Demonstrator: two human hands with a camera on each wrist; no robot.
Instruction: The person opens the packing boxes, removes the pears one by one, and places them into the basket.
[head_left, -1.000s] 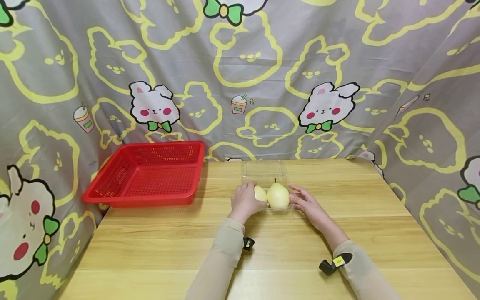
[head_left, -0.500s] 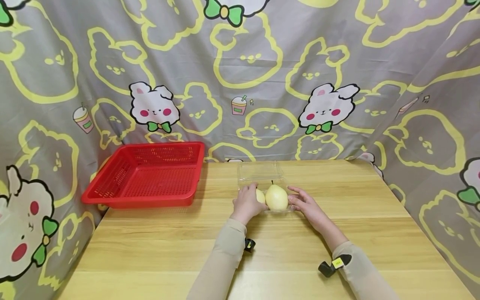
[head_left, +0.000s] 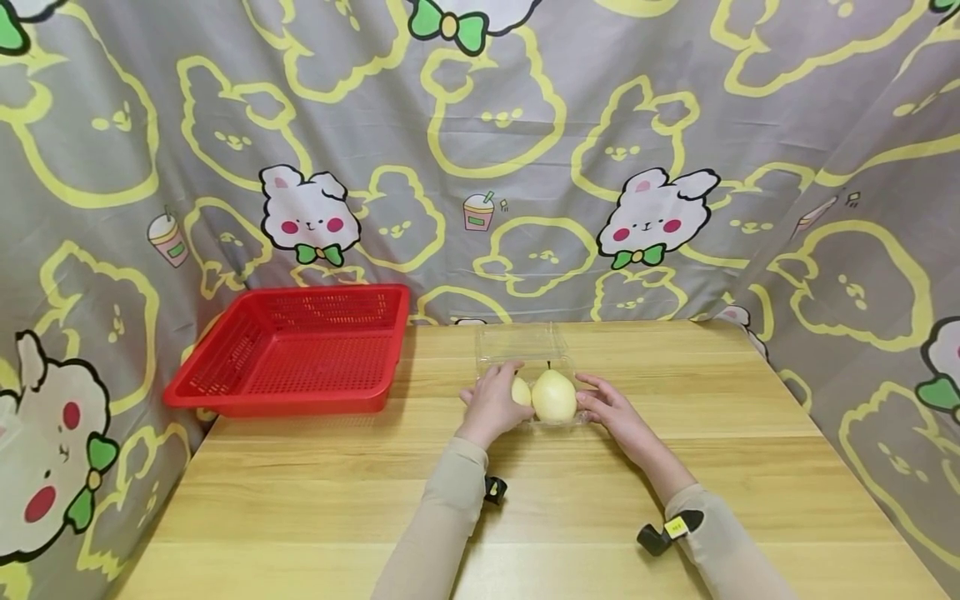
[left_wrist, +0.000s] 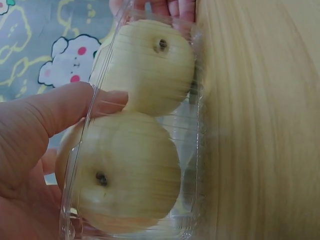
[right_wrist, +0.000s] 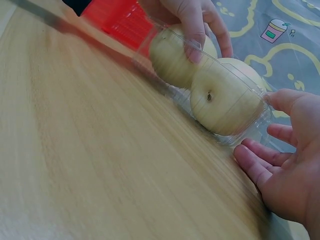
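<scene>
a makeshift tabletop filming booth, by the look of it: grey cartoon-print curtains point(head_left: 652, 42) hang behind and along both sides of a wood-grain table point(head_left: 570, 517), boxing it in, and a pair of black wrist cameras point(head_left: 655, 538) suggests a recording set-up. the rabbit print point(head_left: 311, 215) and a red plastic basket point(head_left: 300, 404) look homely, but what room lies beyond the curtains cannot be told.

- No words or numbers are legible in any view.
- Lower right, head view: a yellow label point(head_left: 677, 527) on a black wrist mount point(head_left: 655, 540), its print too small to read.
</scene>
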